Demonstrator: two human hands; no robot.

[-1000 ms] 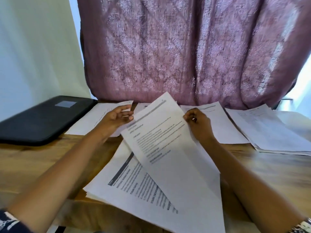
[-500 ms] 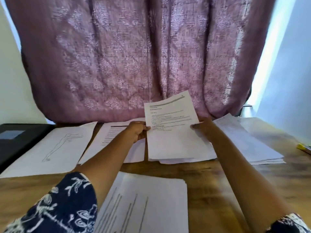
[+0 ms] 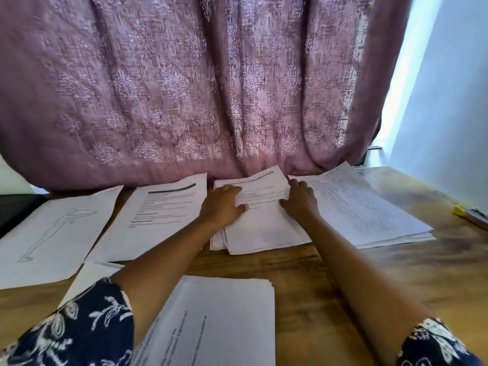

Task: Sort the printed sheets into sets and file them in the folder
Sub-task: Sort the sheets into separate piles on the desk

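Observation:
Several piles of printed sheets lie in a row along the far side of the wooden table (image 3: 330,286). A sheet with a line drawing (image 3: 52,233) is at the left, then a text sheet with a dark header bar (image 3: 158,215), a middle pile (image 3: 261,225), and a thicker pile (image 3: 369,212) at the right. My left hand (image 3: 223,204) rests flat on the left part of the middle pile's top sheet. My right hand (image 3: 299,199) presses flat on its right edge. Another stack of sheets (image 3: 219,323) lies near me. The black folder (image 3: 13,210) shows at the far left edge.
A mauve patterned curtain (image 3: 198,88) hangs right behind the piles. A yellow-tipped object (image 3: 467,213) lies at the table's right edge. A pale wall (image 3: 449,88) stands on the right.
The sheet I held up in both hands has come down onto the middle pile. Both hands have let go of it and now lie flat on it.

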